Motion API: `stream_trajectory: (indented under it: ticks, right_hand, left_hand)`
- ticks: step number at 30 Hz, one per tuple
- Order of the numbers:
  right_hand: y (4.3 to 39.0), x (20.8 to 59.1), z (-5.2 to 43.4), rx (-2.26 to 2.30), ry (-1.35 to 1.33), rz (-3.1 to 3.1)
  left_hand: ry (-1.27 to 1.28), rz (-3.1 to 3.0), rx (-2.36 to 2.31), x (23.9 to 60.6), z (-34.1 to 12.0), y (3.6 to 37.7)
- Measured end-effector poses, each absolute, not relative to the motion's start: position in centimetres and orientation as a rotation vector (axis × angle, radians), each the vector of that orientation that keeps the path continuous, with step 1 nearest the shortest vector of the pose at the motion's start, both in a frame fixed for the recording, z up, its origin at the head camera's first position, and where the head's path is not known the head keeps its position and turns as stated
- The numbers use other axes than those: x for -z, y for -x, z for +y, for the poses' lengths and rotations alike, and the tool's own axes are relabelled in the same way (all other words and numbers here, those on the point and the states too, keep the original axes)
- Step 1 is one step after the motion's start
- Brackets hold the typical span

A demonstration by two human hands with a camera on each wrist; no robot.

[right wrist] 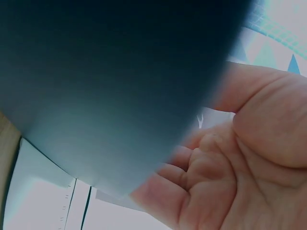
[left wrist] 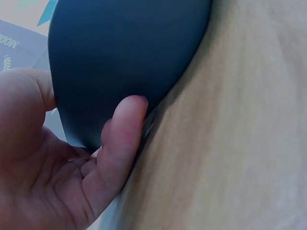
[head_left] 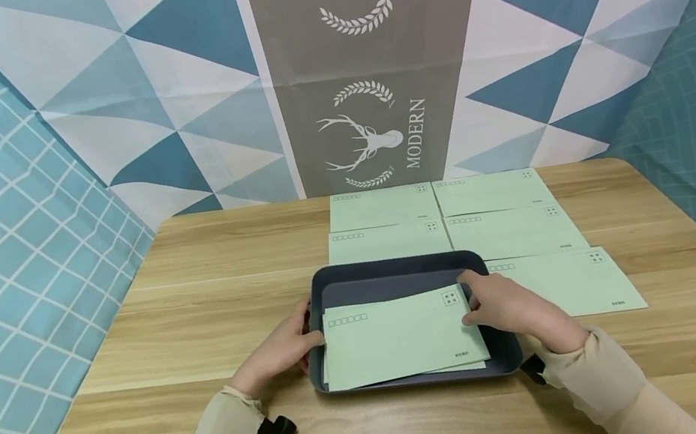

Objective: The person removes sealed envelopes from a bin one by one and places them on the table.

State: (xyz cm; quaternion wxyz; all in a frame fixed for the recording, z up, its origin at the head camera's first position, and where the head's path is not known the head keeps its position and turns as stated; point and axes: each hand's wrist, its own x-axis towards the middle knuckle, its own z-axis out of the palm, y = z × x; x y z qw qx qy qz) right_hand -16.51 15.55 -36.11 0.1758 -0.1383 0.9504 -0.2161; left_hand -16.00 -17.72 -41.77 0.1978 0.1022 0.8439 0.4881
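Observation:
A dark blue-grey tray [head_left: 397, 267] stands on the table with a few pale green envelopes [head_left: 402, 341] stacked in it, the top one slightly askew. My left hand [head_left: 282, 345] grips the tray's left side, its thumb over the rim. In the left wrist view, fingers [left wrist: 125, 124] curl against the tray's dark outer wall [left wrist: 120, 57]. Over the tray's right wall reaches my right hand [head_left: 505, 303], pinching the top envelope by its right edge near the printed stamp box. The tray wall [right wrist: 110, 96] hides its fingertips in the right wrist view.
Several more pale green envelopes [head_left: 511, 233] lie in rows on the wooden table [head_left: 222, 282], behind and right of the tray. Patterned sheets [head_left: 350, 57] stand along the back and both sides. Black wrist-camera parts [head_left: 278, 431] sit beside the sleeves.

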Motion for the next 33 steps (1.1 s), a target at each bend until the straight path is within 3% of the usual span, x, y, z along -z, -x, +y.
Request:
stream_trajectory:
  ticks: [33]
  right_hand:
    - [15.5, 34.5, 15.0, 0.887, 0.468, 2.735]
  left_hand:
    - [-0.316, 2.360, -1.371, 41.7, -17.7, 16.0]
